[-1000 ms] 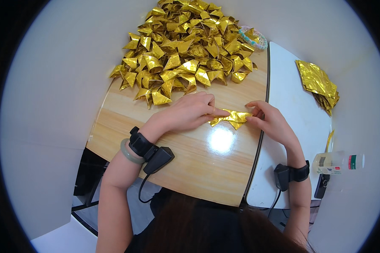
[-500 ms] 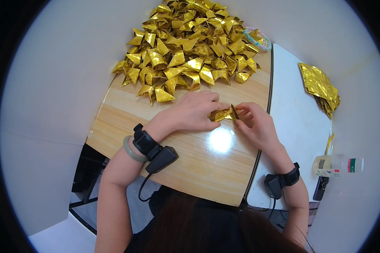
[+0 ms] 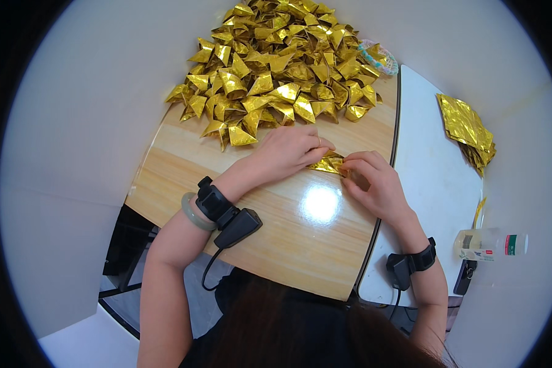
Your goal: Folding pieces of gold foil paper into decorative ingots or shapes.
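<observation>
Fingers of the right hand (image 3: 374, 182) pinch the right end of the gold foil piece (image 3: 327, 164) on the wooden table (image 3: 267, 214); the left hand (image 3: 293, 149) covers its left end, grip unclear to us. That right end, upright half a second ago, now looks laid down, so we'd judge the fold made; heaped folded gold pieces (image 3: 285, 67) sit beyond.

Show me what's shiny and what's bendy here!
Head view: a white glare patch on the wooden table, just below the held gold paper; head view: bright glints across the gold pile; head view: table edges bow, picture corners go black.
</observation>
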`<state>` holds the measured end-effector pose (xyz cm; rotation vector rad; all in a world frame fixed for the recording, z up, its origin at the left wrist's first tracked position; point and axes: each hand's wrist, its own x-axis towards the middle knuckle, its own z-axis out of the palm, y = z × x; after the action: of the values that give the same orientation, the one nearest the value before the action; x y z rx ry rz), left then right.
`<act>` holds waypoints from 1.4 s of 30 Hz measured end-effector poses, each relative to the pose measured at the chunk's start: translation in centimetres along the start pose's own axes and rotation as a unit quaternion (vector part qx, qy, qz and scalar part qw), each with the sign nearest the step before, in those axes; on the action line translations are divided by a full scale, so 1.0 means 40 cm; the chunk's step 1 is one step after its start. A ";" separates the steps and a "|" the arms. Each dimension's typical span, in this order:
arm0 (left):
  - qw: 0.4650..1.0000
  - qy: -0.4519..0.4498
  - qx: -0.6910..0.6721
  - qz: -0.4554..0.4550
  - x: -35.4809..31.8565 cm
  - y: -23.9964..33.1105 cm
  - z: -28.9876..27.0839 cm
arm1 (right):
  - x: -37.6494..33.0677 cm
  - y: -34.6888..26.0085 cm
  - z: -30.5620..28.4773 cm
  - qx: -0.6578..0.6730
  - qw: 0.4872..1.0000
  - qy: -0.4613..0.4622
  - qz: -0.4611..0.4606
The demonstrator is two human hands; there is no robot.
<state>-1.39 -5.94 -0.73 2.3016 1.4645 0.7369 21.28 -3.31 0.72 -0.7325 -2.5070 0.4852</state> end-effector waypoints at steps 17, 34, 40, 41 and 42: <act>1.000 -0.022 -0.009 0.013 0.002 0.033 0.001 | -0.010 0.038 0.024 -0.068 0.991 0.052 0.101; 0.833 -0.040 -0.553 0.000 0.021 0.016 -0.004 | 0.007 0.025 -0.012 0.011 0.985 0.141 -0.099; 0.994 0.005 -0.069 0.079 0.001 0.005 -0.006 | 0.000 0.052 -0.011 -0.126 0.982 0.072 -0.117; 0.996 0.008 -0.045 0.079 0.002 0.010 -0.005 | 0.000 0.057 -0.009 -0.115 0.987 0.056 -0.101; 0.996 0.011 -0.043 0.082 0.003 0.017 -0.003 | -0.001 0.057 -0.011 -0.118 0.986 0.058 -0.104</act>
<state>-0.89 -6.12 -0.25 2.3741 1.2379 0.8560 22.45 -1.45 0.02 -0.5574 -2.5199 0.0698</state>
